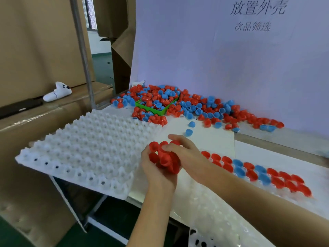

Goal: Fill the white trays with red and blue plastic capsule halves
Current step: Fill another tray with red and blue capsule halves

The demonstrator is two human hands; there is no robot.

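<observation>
A cluster of red capsule halves [164, 158] is held between both hands near the middle of the view, above the gap between two white trays. The left hand [155, 169] is cupped under the cluster with its fingers curled up around the halves, and the right hand [185, 154] is closed over the top of the same cluster, its fingertips [166, 148] pressed onto the red shells. The two hands are together, with the halves clamped between them.

An empty white tray [85, 148] with rows of raised pegs is seen to the left, its near edge overhanging the table. A second white tray [222, 207] lies to the right and near, under the right forearm; two rows of seated halves [258, 173], mostly red with a few blue, are set along its far side.

Farther back, a large loose pile of red and blue capsule halves [195, 106] is spread against a white backboard [222, 56] printed with Chinese characters, and a green bin [156, 106] is partly buried in the pile. Two single blue halves [190, 128] lie apart from the pile on a white sheet [213, 138]. Brown cardboard boxes [35, 50] are stacked at the left, with a small white toy [57, 92] resting on one.
</observation>
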